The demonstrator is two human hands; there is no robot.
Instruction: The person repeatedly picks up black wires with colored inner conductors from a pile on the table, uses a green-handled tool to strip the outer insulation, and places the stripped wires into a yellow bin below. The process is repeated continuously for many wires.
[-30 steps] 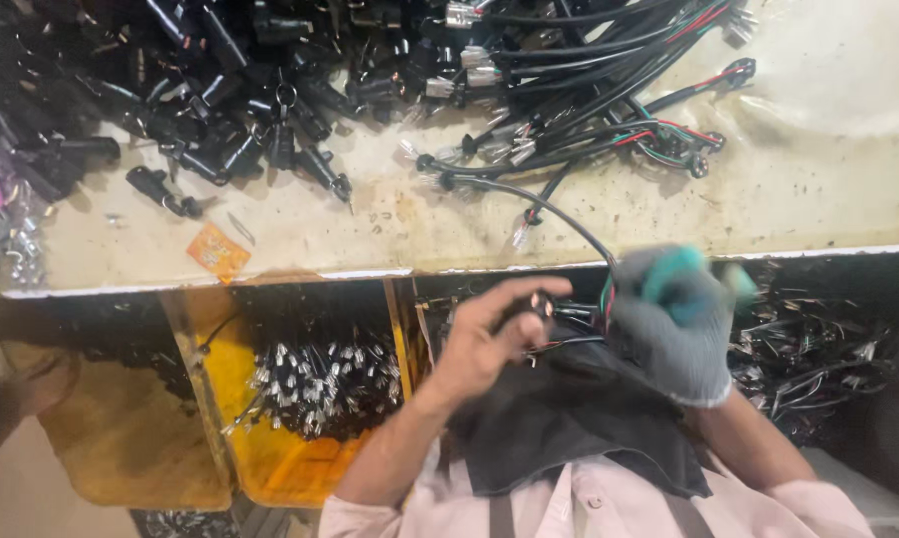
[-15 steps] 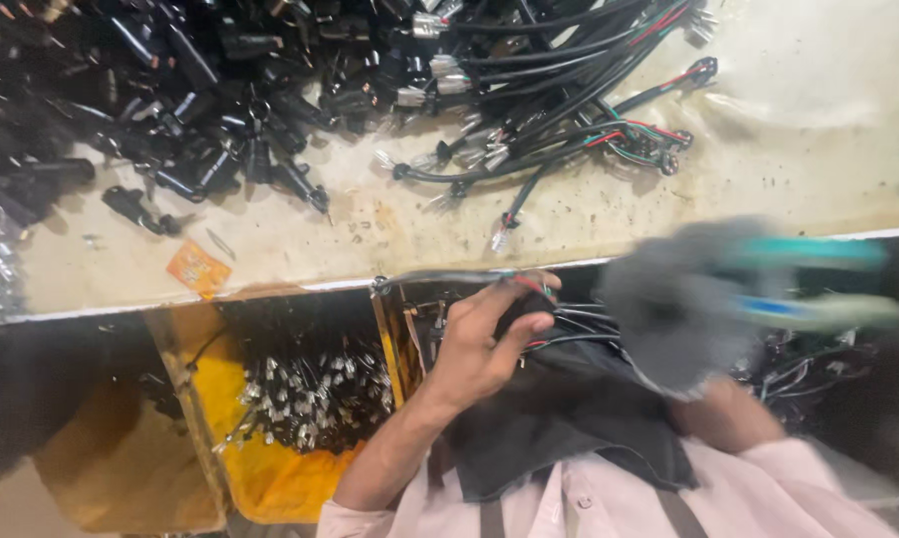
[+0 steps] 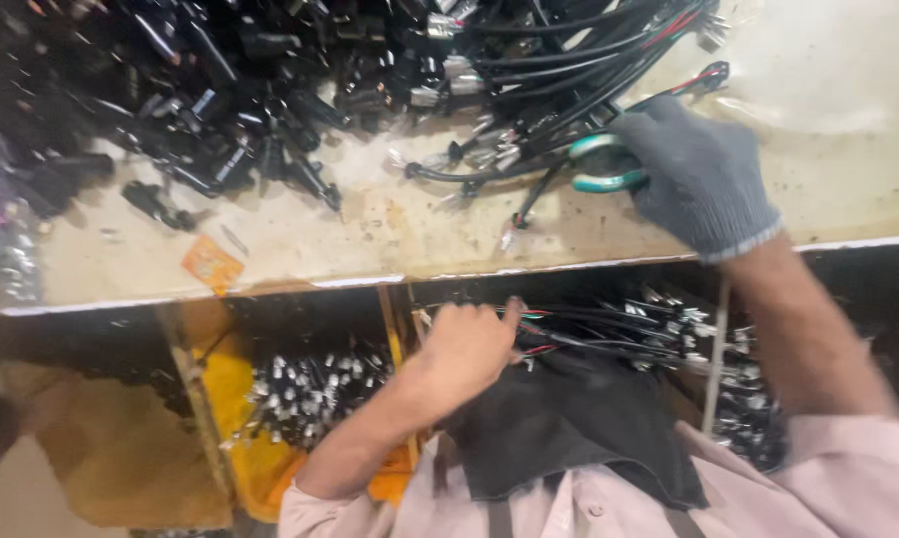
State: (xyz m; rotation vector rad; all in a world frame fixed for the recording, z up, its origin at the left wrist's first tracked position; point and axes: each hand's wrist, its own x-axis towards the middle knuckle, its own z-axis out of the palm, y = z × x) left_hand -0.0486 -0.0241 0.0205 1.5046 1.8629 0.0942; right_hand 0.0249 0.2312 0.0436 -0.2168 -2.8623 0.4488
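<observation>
My right hand (image 3: 696,174), in a grey knit glove, rests on the workbench and grips a tool with teal handles (image 3: 597,164), its tip among the black cables (image 3: 559,95). My bare left hand (image 3: 466,344) sits lower, below the bench edge, fingers curled around a bundle of black, red and green wires (image 3: 589,324) lying over a black cloth (image 3: 569,423) in my lap. A large heap of black connectors and cable ends (image 3: 220,110) covers the bench's far left.
The pale worn workbench (image 3: 370,234) has a white front edge. Beneath it, a yellow bin (image 3: 235,438) holds several small metal-tipped parts (image 3: 315,394). Another bin on the right holds wire pieces (image 3: 738,399). An orange scrap (image 3: 211,265) lies on the bench.
My gloved right hand rose from the lap, swung right, then up onto the bench with the teal-handled tool. My left hand stayed low on the wire bundle.
</observation>
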